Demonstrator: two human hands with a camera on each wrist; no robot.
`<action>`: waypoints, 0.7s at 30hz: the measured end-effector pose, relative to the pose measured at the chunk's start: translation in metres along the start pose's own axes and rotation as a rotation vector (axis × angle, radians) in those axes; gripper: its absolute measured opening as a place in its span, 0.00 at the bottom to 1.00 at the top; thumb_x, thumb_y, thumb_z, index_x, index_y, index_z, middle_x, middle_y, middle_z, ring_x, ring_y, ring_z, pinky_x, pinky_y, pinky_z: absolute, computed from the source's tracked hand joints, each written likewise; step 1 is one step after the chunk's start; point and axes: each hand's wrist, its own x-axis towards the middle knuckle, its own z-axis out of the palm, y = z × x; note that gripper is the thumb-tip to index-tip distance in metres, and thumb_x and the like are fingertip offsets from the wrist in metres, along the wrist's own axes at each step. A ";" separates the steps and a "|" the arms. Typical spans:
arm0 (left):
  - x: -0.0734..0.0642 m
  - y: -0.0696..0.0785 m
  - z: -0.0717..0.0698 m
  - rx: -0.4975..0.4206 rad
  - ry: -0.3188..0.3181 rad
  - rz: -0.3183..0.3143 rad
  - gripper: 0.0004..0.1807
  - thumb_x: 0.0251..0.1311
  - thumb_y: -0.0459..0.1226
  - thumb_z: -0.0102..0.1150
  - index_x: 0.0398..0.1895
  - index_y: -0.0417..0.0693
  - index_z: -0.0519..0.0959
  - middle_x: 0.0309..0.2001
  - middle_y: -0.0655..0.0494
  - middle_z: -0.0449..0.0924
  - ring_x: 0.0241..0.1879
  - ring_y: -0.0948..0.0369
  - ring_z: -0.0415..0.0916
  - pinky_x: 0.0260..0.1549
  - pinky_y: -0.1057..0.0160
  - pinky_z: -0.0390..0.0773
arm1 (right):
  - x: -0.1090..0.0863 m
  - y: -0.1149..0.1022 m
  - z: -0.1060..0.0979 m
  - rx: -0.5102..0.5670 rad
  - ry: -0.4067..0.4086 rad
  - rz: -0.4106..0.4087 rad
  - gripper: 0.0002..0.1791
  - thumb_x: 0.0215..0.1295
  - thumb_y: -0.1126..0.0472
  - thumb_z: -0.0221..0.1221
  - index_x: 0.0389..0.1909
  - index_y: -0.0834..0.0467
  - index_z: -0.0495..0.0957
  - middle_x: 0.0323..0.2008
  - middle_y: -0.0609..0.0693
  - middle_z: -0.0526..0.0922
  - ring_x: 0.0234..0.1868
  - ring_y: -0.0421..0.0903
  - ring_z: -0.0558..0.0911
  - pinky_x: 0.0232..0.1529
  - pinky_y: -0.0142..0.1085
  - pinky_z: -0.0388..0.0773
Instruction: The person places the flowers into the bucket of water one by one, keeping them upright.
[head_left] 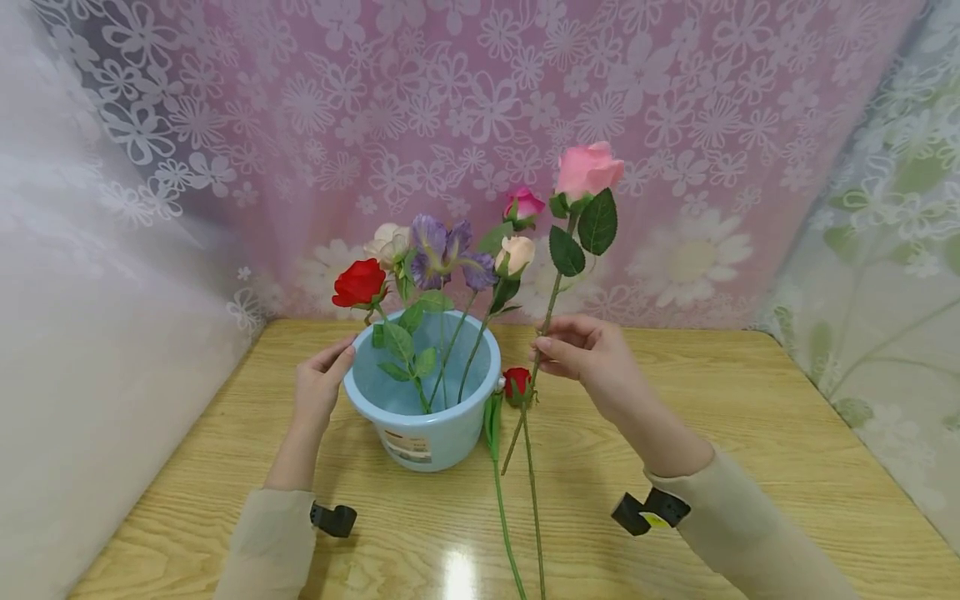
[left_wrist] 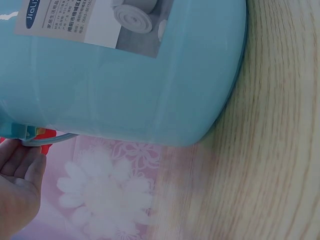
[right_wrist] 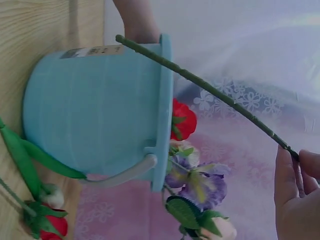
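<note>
My right hand (head_left: 596,362) pinches the stem of a pink rose (head_left: 590,171) between thumb and fingers, holding it upright beside a light blue bucket (head_left: 457,437). In the right wrist view the bare lower end of the stem (right_wrist: 210,90) slants past the bucket's rim. My left hand (head_left: 321,379) grips the bucket's left rim, near the handle mount (left_wrist: 20,131). Inside the bucket stand a red rose (head_left: 360,283), a cream flower (head_left: 387,244), a purple iris (head_left: 450,254) and a peach rosebud (head_left: 516,255). A magenta rose (head_left: 523,205) shows behind them.
Right of the bucket, a red rose (head_left: 517,382) lies on the wooden table (head_left: 675,450), its long stem towards me. Beside it lies a white-tipped flower (right_wrist: 51,195) with green leaves. A pink floral curtain (head_left: 465,108) hangs behind the table.
</note>
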 end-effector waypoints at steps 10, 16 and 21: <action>0.000 0.000 0.000 -0.012 -0.009 0.003 0.18 0.58 0.38 0.55 0.48 0.36 0.76 0.45 0.55 0.77 0.42 0.69 0.72 0.39 0.74 0.72 | 0.011 -0.028 0.014 0.088 0.049 -0.096 0.09 0.59 0.72 0.53 0.30 0.56 0.78 0.30 0.48 0.80 0.33 0.42 0.80 0.39 0.37 0.76; 0.000 0.000 0.000 -0.027 -0.006 0.016 0.17 0.58 0.37 0.55 0.48 0.35 0.76 0.46 0.52 0.77 0.42 0.69 0.73 0.38 0.74 0.72 | 0.018 -0.040 0.020 0.145 0.091 -0.174 0.06 0.58 0.70 0.55 0.34 0.58 0.78 0.30 0.50 0.79 0.33 0.45 0.79 0.39 0.36 0.76; 0.000 0.000 0.000 -0.025 -0.005 0.019 0.18 0.58 0.37 0.55 0.48 0.35 0.76 0.45 0.51 0.77 0.42 0.68 0.73 0.38 0.74 0.73 | 0.028 -0.041 0.023 0.220 0.128 -0.239 0.07 0.57 0.71 0.56 0.34 0.60 0.79 0.29 0.52 0.80 0.33 0.45 0.80 0.39 0.36 0.76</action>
